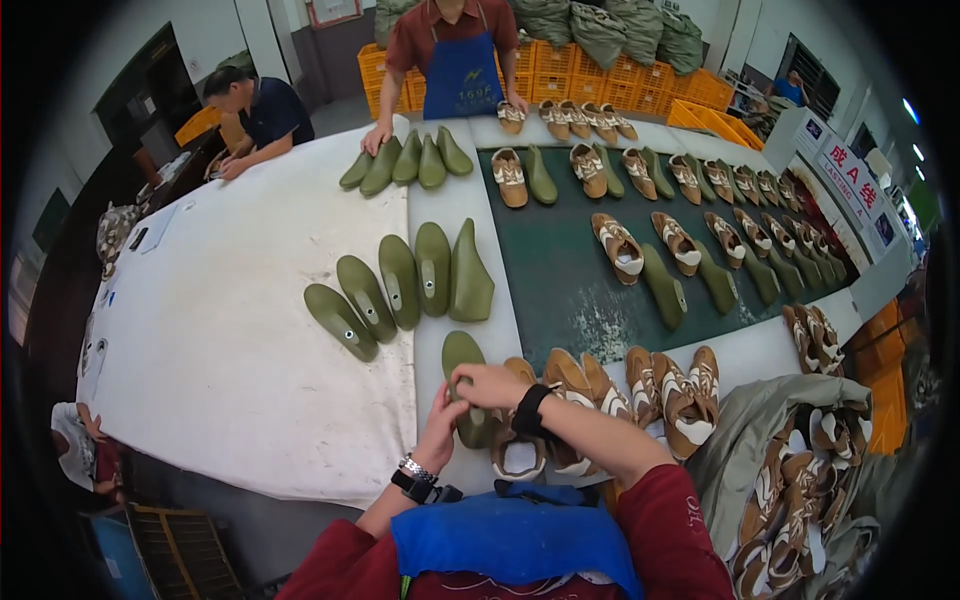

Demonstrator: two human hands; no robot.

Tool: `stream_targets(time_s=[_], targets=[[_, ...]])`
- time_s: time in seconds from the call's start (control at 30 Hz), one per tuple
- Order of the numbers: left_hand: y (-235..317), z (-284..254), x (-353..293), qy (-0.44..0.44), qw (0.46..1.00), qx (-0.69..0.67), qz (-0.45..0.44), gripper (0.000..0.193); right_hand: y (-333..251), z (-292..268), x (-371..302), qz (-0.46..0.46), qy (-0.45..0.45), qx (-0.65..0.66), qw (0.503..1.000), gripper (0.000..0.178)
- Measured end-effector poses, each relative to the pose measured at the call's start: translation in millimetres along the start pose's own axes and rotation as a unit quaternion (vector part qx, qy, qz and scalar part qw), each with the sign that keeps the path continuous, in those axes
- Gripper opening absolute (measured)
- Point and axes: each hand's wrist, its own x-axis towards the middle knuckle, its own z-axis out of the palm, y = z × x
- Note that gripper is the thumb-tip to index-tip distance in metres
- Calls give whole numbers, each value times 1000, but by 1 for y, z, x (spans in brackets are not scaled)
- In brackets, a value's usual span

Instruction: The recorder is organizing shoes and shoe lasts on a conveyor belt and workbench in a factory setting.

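My left hand (437,428) and my right hand (490,386) meet over a green shoe last (461,350) near the table's front edge. The fingers of both are closed and pressed together. What they pinch, if anything, is hidden, and the last's middle is covered. Right beside it, under my right wrist, stands a brown and white sneaker (520,457) with its opening toward me. More brown and white sneakers (685,400) line the edge to the right. Several green lasts (397,282) lie in a fanned row just beyond my hands.
A dark green conveyor belt (570,300) carries rows of sneakers and lasts. At right sits a grey sack (750,430) of sneakers. Across the table, a person in a blue apron (465,75) touches lasts and a sneaker. Another person (262,120) leans at the far left edge.
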Motion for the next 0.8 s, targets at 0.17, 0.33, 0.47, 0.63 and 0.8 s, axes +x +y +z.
stream_targets(time_s=[0.17, 0.33, 0.47, 0.63, 0.8], targets=[[37, 35, 6, -19, 993, -103, -59, 74, 7, -56, -2, 2, 27, 20, 999, 29], [54, 79, 39, -117, 989, -92, 7, 68, 31, -120, -13, 87, -14, 208, 974, 28], [55, 124, 88, -163, 984, -67, -5, 69, 59, -159, -10, 56, 51, 92, 993, 28], [65, 120, 133, -214, 976, -24, -34, 61, 125, -224, -9, 163, 92, 192, 963, 25], [51, 77, 138, -168, 980, 78, -70, 38, 196, -223, 14, 169, 73, -166, 969, 33]])
